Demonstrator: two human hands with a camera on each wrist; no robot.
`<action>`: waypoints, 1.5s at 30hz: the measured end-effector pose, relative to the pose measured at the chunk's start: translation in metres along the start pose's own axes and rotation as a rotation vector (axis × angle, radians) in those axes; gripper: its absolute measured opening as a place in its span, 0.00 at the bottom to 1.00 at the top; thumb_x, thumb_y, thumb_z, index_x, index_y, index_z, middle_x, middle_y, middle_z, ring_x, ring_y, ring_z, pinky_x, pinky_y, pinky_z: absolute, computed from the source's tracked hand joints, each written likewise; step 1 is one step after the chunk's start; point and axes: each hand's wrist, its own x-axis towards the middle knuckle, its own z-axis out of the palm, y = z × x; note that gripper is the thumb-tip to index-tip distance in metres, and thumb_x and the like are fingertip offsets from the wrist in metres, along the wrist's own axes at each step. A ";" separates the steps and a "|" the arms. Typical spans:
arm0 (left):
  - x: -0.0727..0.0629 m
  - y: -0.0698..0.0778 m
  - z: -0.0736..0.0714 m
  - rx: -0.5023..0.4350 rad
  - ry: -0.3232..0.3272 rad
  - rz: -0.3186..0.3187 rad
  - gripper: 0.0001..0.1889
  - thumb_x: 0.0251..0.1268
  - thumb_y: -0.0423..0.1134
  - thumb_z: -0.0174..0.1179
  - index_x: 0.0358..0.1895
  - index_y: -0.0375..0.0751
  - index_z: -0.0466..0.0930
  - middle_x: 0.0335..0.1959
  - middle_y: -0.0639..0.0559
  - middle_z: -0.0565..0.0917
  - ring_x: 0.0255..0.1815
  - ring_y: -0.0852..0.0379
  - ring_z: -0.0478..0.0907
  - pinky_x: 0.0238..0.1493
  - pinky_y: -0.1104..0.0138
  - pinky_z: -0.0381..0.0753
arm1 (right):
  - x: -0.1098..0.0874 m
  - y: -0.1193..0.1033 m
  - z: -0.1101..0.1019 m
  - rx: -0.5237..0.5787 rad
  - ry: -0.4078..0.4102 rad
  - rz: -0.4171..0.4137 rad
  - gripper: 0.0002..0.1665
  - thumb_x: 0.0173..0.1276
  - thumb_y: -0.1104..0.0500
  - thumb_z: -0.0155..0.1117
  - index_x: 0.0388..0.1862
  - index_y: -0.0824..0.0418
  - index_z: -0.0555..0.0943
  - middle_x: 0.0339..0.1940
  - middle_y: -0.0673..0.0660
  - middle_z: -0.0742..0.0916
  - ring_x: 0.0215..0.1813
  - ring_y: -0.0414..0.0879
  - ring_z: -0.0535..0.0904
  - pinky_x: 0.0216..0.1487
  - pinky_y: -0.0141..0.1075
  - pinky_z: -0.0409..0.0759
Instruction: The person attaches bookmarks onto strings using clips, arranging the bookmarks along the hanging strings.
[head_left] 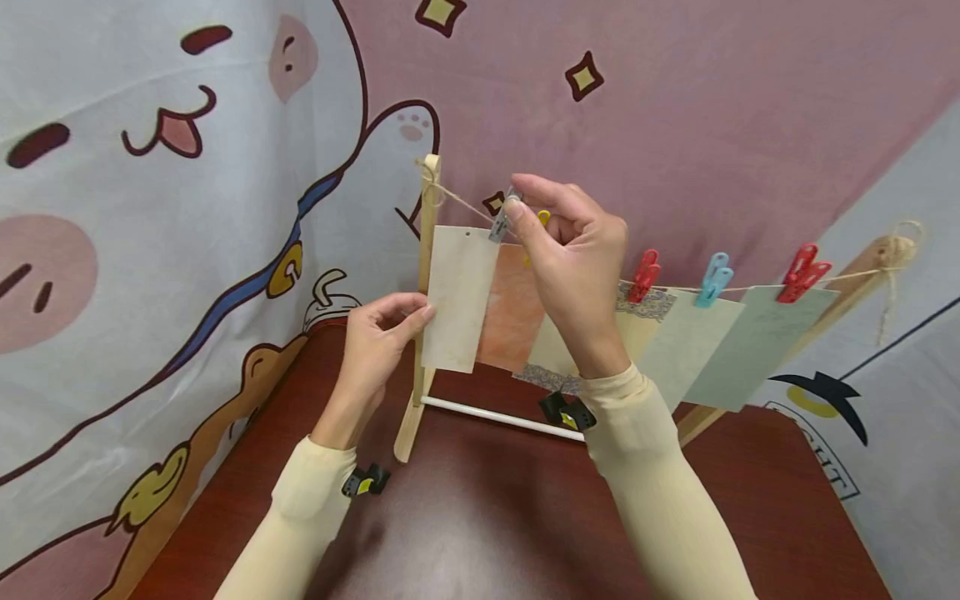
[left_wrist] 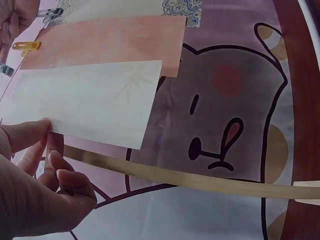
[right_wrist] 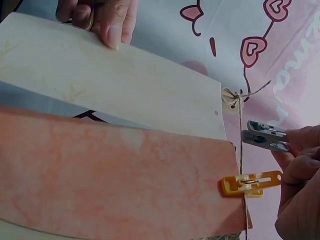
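In the head view my left hand [head_left: 378, 337] pinches the left edge of a cream-white paper card [head_left: 456, 308] between thumb and fingers. The card hangs upright, with a small hole near its top edge. A grey clothespin [head_left: 498, 227] is pinched between thumb and index finger of my right hand [head_left: 581, 258], its tip at the card's upper right corner. From the right wrist, that clothespin [right_wrist: 265, 136] meets the twine [right_wrist: 241, 157] beside the card's top end. Just right of the card hangs an orange card [head_left: 513, 312], held on the line by a yellow clothespin [right_wrist: 250, 183].
The twine runs between a left wooden post [head_left: 427, 217] and a right one [head_left: 847, 287]. Further cards hang there under red [head_left: 645, 277], light blue [head_left: 714, 281] and other red clothespins [head_left: 802, 273]. A white bar [head_left: 502, 418] spans low above the dark red table [head_left: 465, 517].
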 end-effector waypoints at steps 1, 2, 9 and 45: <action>0.001 0.000 0.001 -0.004 -0.006 0.003 0.09 0.71 0.33 0.76 0.47 0.30 0.91 0.35 0.51 0.87 0.39 0.55 0.78 0.38 0.67 0.75 | 0.001 0.000 0.000 0.003 0.002 0.002 0.11 0.73 0.69 0.74 0.52 0.70 0.91 0.34 0.56 0.87 0.18 0.40 0.59 0.21 0.30 0.54; 0.001 0.000 0.002 -0.009 -0.011 0.005 0.09 0.71 0.33 0.75 0.47 0.30 0.91 0.35 0.50 0.87 0.39 0.55 0.78 0.38 0.67 0.76 | 0.002 0.001 0.001 0.004 0.004 0.004 0.12 0.73 0.69 0.74 0.52 0.71 0.91 0.37 0.57 0.89 0.18 0.39 0.60 0.21 0.30 0.54; 0.003 -0.005 0.009 -0.027 -0.014 -0.008 0.09 0.71 0.33 0.75 0.46 0.29 0.91 0.34 0.51 0.86 0.36 0.56 0.77 0.36 0.69 0.76 | 0.005 0.005 0.005 -0.017 0.007 0.016 0.12 0.74 0.68 0.74 0.54 0.71 0.91 0.40 0.57 0.90 0.19 0.40 0.61 0.22 0.30 0.57; 0.013 -0.005 0.027 -0.065 -0.069 -0.055 0.10 0.72 0.36 0.75 0.47 0.32 0.92 0.34 0.49 0.85 0.36 0.56 0.76 0.38 0.61 0.78 | 0.017 0.000 -0.006 -0.245 -0.197 0.290 0.14 0.77 0.64 0.74 0.58 0.62 0.91 0.48 0.53 0.93 0.38 0.40 0.88 0.38 0.31 0.79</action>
